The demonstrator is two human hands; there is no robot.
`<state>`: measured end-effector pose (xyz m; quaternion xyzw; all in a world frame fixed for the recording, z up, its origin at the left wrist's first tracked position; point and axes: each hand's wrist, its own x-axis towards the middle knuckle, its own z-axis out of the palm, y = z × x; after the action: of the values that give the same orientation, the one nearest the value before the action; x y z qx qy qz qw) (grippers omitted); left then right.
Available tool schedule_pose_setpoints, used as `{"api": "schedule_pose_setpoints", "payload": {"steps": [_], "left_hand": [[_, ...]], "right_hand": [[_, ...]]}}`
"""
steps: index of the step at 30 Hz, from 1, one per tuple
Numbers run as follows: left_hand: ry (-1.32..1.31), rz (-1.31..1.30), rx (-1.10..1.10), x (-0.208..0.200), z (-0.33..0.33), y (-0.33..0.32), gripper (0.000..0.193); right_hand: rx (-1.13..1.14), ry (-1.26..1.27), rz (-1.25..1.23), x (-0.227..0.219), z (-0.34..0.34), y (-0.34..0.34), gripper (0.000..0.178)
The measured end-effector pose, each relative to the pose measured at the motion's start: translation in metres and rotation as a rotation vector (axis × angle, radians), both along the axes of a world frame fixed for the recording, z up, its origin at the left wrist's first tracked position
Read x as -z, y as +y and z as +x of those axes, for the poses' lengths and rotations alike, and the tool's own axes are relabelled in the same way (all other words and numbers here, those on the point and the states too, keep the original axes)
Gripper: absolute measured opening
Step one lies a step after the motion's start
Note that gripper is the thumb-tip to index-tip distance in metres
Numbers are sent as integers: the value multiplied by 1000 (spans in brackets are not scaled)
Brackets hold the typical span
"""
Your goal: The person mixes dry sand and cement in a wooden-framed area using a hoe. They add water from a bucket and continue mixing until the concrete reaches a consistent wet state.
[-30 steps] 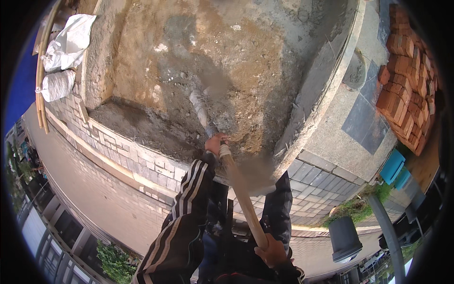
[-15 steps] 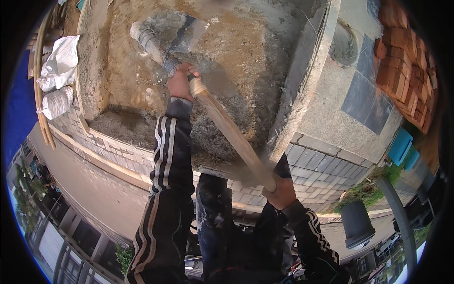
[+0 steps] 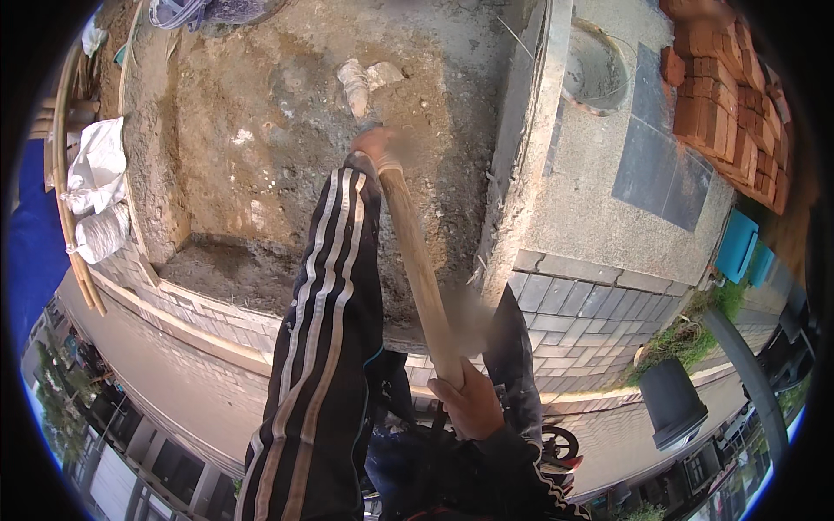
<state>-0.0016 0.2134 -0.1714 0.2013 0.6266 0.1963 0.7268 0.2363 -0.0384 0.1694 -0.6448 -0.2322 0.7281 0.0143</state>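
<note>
Over the rough brown earth bed (image 3: 261, 156), we hold a long, stiff-looking, pale wooden handle (image 3: 415, 260), left hand (image 3: 375, 148) curled toward its far end, right hand (image 3: 472, 399) around its near end, a spread grip suiting its likely far-heavy weight.

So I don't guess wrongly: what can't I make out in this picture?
In the head view now:
Left hand: partly veiled by a hazy patch.
Wooden handle: near end hidden by the right hand.
Pale, lumpy far end of the tool: too small to tell its material.
Purplish object: cut off by the top edge.
Brick stack: partly lost in the dark rim.
</note>
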Motion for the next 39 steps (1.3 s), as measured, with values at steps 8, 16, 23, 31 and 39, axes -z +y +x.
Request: {"api": "schedule_pose_setpoints", "payload": {"steps": [8,16,23,31,39], "left_hand": [[-61,-13,-383,-77,51,-271,26],[216,-324,-840,-289,118,-268,17],[192,136,-619,-224,60,-18,20],[-41,220,-308,-33,90,145,12],[-506,-96,-412,47,121,-12,17]], "right_hand": [[-547,-203,6,-114,96,-101,42],[-671,-374,149,-105,188,-173,27],[-401,-157,377,27,108,-19,34],[274,303,149,57,40,72,41],[569,208,-205,-53,5,-14,20]]}}
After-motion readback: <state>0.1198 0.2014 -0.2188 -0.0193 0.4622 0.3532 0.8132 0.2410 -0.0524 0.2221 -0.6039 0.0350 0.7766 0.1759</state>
